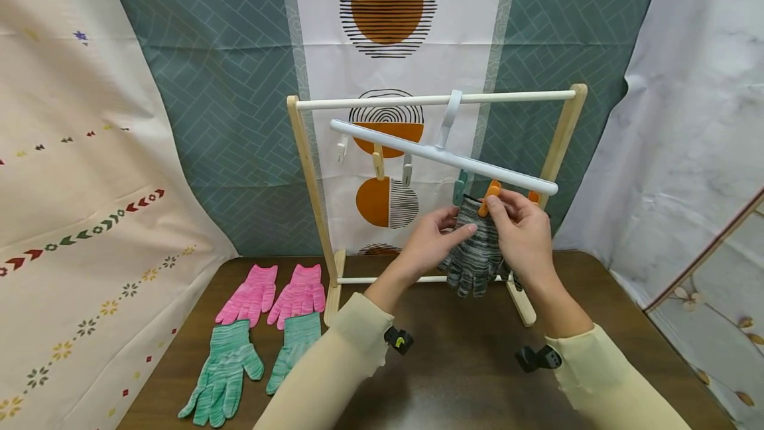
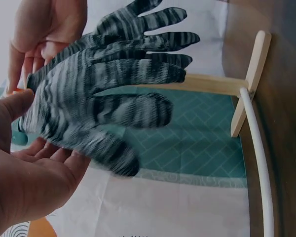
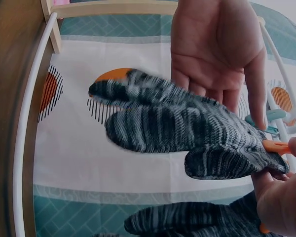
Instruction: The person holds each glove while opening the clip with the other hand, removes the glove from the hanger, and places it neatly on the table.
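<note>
A black-and-grey striped knit glove [image 1: 474,251] hangs cuff up under the right part of a white hanger [image 1: 442,153], which tilts down to the right. My left hand [image 1: 425,244] holds the glove near its cuff, thumb across the front and fingers behind. With thumb and fingers, my right hand [image 1: 528,234] pinches an orange clothespin [image 1: 489,198] at the right side of the cuff. A green clothespin [image 1: 459,189] is at the cuff's left side. Another striped glove [image 3: 187,217] hangs farther right, below a second orange clothespin [image 1: 534,197], mostly hidden by my right hand in the head view.
A wooden rack with a white top bar [image 1: 382,103] carries the hanger. White [image 1: 342,149], yellow [image 1: 379,162] and grey [image 1: 407,171] clothespins dangle from its left half. Two pink gloves [image 1: 253,294] and two green gloves [image 1: 227,367] lie on the brown table [image 1: 442,377] at left.
</note>
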